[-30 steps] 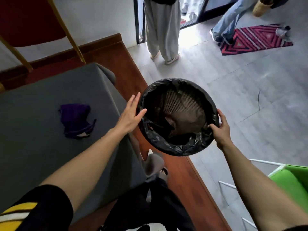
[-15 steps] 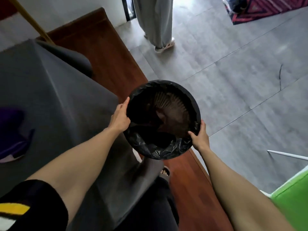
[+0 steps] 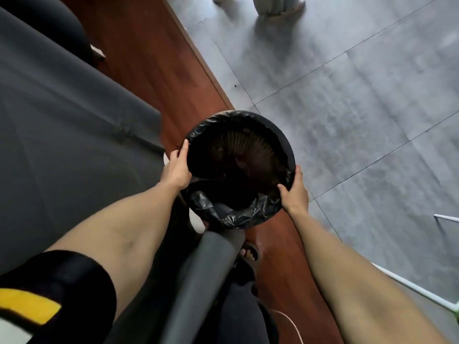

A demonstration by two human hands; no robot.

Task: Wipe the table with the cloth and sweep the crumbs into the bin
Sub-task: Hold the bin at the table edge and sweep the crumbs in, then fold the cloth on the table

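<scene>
Since half a second ago the purple cloth has left my head view, and the bin [image 3: 239, 170] sits lower, off the table's [image 3: 62, 125] corner. Between my hands hangs the bin: my left hand [image 3: 176, 167] grips its near-left rim, my right hand [image 3: 294, 192] grips its near-right rim over the black liner [image 3: 233, 212].

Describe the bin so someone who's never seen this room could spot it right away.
Start at the grey-covered table on the left, then follow its near corner out over the strip of red-brown wood floor. There the left hand and the right hand grip a round bin by opposite sides of its rim. A crinkled black bag lines it, unlike anything else nearby.
</scene>
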